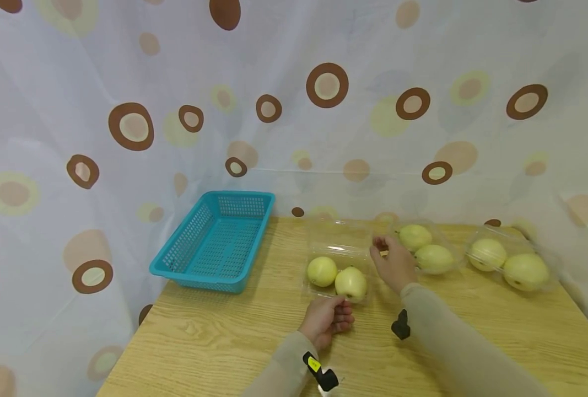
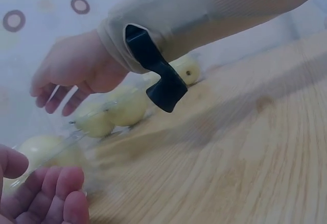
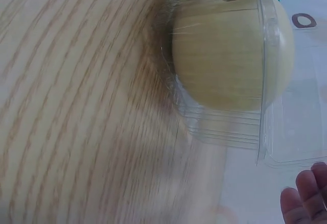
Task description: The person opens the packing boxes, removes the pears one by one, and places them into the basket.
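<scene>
On the table a lidded clear plastic box point(image 1: 340, 251) stands with its lid point(image 1: 340, 231) raised at the back. Two round pale yellow fruits, like apples, lie inside: a left one point(image 1: 322, 271) and a right one point(image 1: 351, 284). My left hand point(image 1: 325, 318) is at the box's front edge, its thumb near the rim and its fingers loosely bent; a gap shows between thumb and fingers in the left wrist view. To the right of the lid is my right hand point(image 1: 394, 263), holding nothing. Its fingertips point(image 3: 292, 203) appear close to the lid in the right wrist view.
At the left stands a blue plastic basket point(image 1: 214, 242) with perforated sides. To the right are a second clear box point(image 1: 449, 242) and a third clear box point(image 1: 509, 241), each with two similar fruits. A spotted curtain point(image 1: 294, 110) hangs behind the table point(image 1: 184, 342).
</scene>
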{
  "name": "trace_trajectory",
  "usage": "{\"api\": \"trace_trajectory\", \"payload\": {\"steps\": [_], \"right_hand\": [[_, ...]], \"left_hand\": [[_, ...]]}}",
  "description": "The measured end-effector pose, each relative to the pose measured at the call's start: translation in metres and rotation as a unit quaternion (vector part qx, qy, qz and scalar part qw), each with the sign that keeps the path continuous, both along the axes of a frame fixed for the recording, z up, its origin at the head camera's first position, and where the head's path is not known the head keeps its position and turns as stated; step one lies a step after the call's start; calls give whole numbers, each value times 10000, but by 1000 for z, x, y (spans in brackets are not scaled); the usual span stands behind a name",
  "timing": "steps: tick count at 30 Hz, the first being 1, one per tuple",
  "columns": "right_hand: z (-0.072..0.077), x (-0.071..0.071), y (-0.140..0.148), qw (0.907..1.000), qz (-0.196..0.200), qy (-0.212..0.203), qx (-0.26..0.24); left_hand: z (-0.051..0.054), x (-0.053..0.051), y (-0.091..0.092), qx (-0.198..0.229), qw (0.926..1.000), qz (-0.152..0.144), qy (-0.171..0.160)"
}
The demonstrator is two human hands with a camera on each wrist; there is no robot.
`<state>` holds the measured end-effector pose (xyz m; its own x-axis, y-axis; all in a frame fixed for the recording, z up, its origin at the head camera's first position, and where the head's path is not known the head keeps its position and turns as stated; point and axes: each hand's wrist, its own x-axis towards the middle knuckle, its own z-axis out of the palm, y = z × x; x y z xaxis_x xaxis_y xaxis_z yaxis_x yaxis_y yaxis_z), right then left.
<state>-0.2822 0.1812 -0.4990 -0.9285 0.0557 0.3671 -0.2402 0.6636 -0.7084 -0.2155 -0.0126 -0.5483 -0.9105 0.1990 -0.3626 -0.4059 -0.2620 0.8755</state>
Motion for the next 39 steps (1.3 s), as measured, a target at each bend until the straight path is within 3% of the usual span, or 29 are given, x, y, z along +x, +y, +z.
{"api": "trace_trajectory", "payload": {"steps": [7,19,28,39], "right_hand": [[-4,-9,-1,9989,109,-383,-248],[-11,-17,4,9871,531,-1427,-505],[-10,-18,-2,9728,507,-2041,-975],[-9,-4,-3,9707,546,-2017,-1182]], "left_hand": [[7,-2,-15,-200,9993,300,-138],[8,-3,-20,-175,9995,232,-98],[9,-2,-20,-308,9994,178,9],[11,-2,-20,-443,9990,96,53]]}}
